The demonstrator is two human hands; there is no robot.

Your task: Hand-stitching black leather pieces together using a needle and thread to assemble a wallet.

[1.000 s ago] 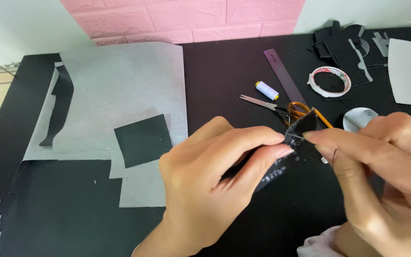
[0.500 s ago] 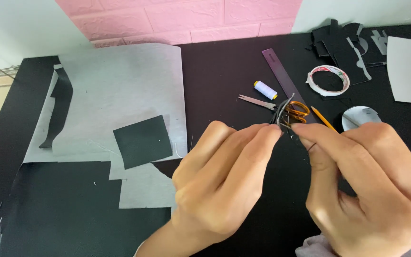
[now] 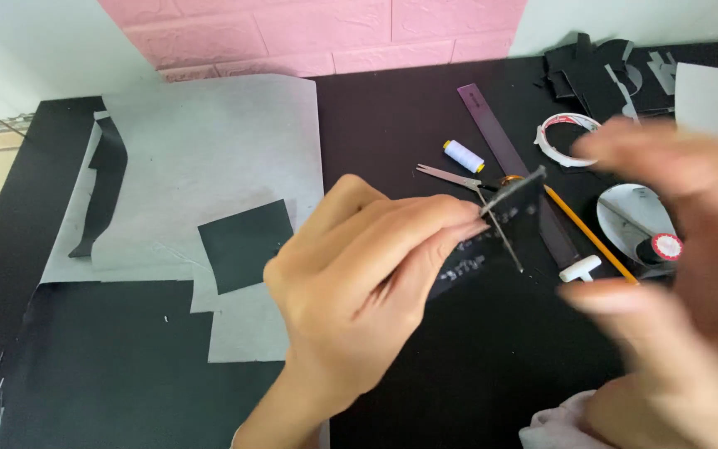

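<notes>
Your left hand (image 3: 359, 291) pinches a small black piece (image 3: 513, 208) between fingertips and thumb, held up over the black table (image 3: 425, 116). Your right hand (image 3: 691, 274) is a blur beside it, fingers spread apart and off the piece. Right behind the piece lie scissors (image 3: 459, 178), a purple ruler (image 3: 508, 158), a white thread spool (image 3: 464, 155) and a yellow pencil (image 3: 592, 237). A tape ring (image 3: 560, 139) sits farther back. A sheet of grey paper (image 3: 209, 150) with a dark square (image 3: 245, 244) on it lies to the left.
</notes>
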